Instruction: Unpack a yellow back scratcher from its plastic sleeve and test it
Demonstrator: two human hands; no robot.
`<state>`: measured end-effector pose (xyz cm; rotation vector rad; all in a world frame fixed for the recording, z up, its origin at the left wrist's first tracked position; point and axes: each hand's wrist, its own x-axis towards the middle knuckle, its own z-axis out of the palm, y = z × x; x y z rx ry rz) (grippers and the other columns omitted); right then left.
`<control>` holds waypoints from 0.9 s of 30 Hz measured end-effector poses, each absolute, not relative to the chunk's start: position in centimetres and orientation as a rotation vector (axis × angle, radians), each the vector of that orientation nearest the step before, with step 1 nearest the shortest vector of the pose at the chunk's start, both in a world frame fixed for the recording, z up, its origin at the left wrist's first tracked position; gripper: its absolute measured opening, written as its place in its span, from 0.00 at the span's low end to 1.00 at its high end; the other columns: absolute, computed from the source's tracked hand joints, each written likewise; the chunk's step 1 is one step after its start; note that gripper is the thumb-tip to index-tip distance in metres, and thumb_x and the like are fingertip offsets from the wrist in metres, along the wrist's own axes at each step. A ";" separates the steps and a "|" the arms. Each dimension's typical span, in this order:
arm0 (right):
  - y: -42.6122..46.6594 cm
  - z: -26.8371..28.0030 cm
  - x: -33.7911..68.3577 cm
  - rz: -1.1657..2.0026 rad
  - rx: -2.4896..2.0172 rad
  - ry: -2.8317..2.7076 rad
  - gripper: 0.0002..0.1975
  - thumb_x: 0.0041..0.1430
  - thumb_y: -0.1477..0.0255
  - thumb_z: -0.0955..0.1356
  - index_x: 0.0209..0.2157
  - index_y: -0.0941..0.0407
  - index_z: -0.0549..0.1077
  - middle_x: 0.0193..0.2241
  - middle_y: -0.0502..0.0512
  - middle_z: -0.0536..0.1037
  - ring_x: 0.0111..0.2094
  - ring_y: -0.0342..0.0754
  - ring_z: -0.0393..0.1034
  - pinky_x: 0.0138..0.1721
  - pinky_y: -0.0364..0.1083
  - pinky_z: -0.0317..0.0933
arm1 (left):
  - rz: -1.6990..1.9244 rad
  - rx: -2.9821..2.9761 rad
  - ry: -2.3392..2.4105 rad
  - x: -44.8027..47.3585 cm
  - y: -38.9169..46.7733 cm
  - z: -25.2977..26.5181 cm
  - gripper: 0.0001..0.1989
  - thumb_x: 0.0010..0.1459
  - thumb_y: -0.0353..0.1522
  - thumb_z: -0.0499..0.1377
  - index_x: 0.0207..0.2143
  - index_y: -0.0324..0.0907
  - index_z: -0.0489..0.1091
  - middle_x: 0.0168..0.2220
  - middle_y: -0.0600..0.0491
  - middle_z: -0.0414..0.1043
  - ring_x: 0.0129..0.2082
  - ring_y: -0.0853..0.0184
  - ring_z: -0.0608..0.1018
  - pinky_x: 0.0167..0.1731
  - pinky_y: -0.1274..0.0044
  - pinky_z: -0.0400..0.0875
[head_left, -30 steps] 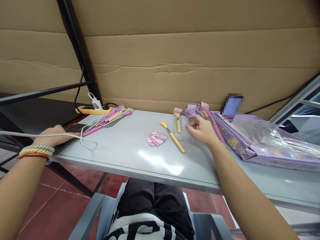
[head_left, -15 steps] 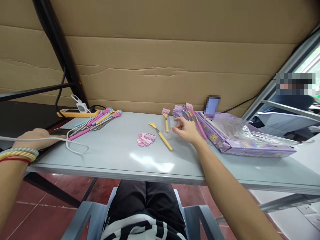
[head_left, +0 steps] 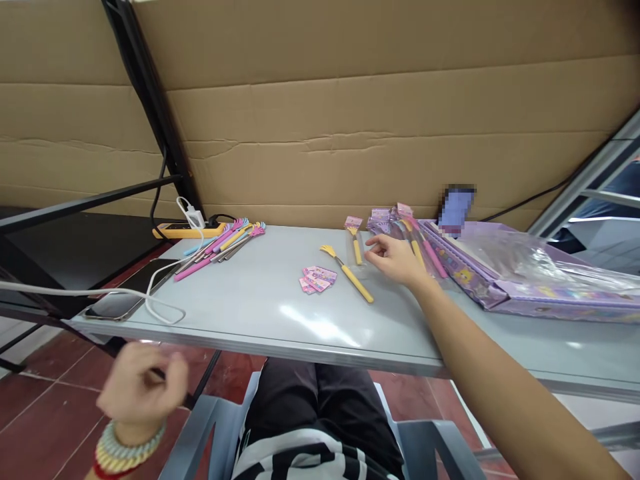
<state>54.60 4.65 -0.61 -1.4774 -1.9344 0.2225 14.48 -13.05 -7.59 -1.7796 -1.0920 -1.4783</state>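
1. Left hand point(head_left: 145, 387): blurred, off the table's point(head_left: 240, 293) front edge, thumb and fingers apart.
2. Right hand point(head_left: 394, 259): fingers bent beside the wrapped yellow scratcher point(head_left: 357, 252), toward the back edge; whether they grip it cannot be told.
3. Cards point(head_left: 319, 279): fanned between both edges, presumably for easy separation.

We have taken our left hand point(head_left: 144, 385) off the dark phone point(head_left: 116, 307) and drawn it back; now the hand is curled, with the phone beyond it.
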 end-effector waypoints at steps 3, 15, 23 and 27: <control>5.3 0.3 53.2 0.143 -1.538 -2.116 0.05 0.52 0.70 0.65 0.28 0.56 0.71 0.26 0.51 0.77 0.29 0.46 0.70 0.30 0.43 0.57 | -1.495 -2.312 -0.876 19.6 -12.3 -5.8 0.14 0.45 0.17 0.57 0.30 0.44 0.63 0.18 0.58 0.61 0.19 0.71 0.65 0.19 0.77 0.60; 5.3 -1.3 50.2 -0.158 -1.765 -2.442 0.18 0.58 0.57 0.62 0.26 0.55 0.73 0.27 0.57 0.77 0.33 0.52 0.70 0.27 0.45 0.47 | -0.505 -2.851 -1.467 30.3 6.2 1.9 0.08 0.50 0.29 0.54 0.32 0.42 0.70 0.30 0.52 0.74 0.31 0.64 0.74 0.32 0.74 0.66; 4.8 -1.0 50.1 -0.100 -1.816 -2.475 0.14 0.58 0.65 0.61 0.26 0.57 0.73 0.29 0.60 0.77 0.33 0.52 0.70 0.27 0.45 0.47 | -0.726 -2.681 -1.310 30.8 9.0 -1.4 0.23 0.54 0.28 0.53 0.53 0.36 0.67 0.53 0.43 0.67 0.52 0.59 0.70 0.52 0.69 0.66; 4.7 -0.9 50.5 0.044 -1.650 -2.354 0.11 0.63 0.67 0.60 0.33 0.58 0.71 0.28 0.57 0.76 0.30 0.47 0.67 0.28 0.43 0.49 | -0.673 -2.594 -1.026 30.9 8.6 -1.8 0.18 0.58 0.33 0.53 0.50 0.39 0.70 0.52 0.43 0.69 0.54 0.57 0.68 0.55 0.65 0.61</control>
